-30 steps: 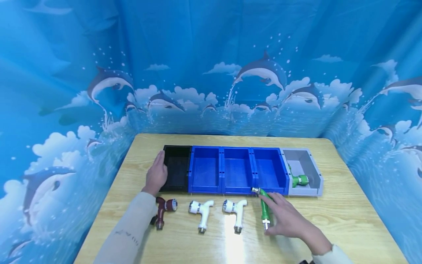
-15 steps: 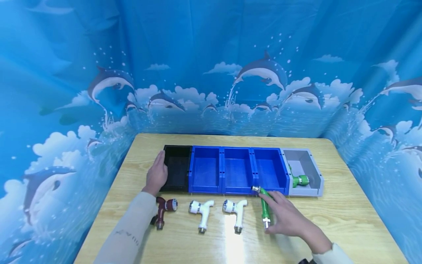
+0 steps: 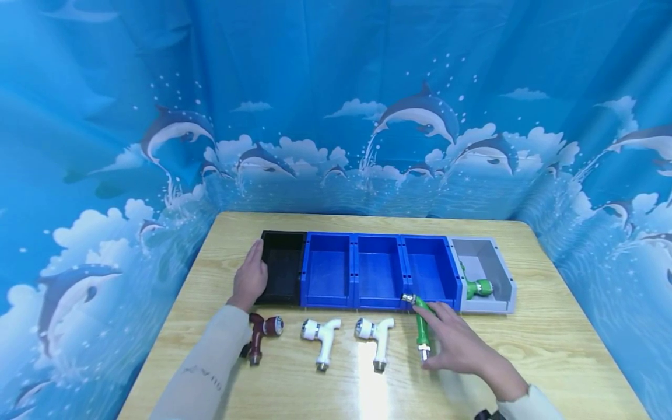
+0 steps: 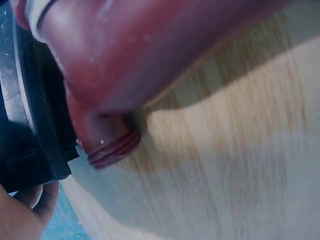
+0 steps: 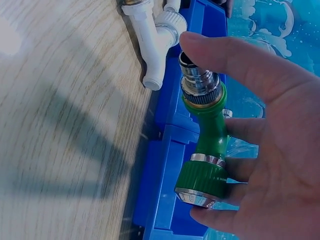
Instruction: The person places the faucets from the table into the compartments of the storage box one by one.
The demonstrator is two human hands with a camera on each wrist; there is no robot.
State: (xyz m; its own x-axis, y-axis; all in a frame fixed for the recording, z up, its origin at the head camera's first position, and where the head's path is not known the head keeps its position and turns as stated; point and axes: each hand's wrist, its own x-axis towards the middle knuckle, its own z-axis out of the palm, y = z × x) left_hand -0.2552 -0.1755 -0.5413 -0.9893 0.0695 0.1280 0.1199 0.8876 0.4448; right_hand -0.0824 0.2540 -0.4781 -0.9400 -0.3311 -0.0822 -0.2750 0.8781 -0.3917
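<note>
The left hand (image 3: 249,281) lay straight-fingered against the black bin (image 3: 284,268) while the right hand (image 3: 458,345) pinched the green tap (image 3: 422,330) just before the rightmost blue bin (image 3: 426,271), apparently a carrying step whose next move called for a steady hold and more lift.

head view looks forward and down; both close-up wrist views share its table (image 3: 556,344).
</note>
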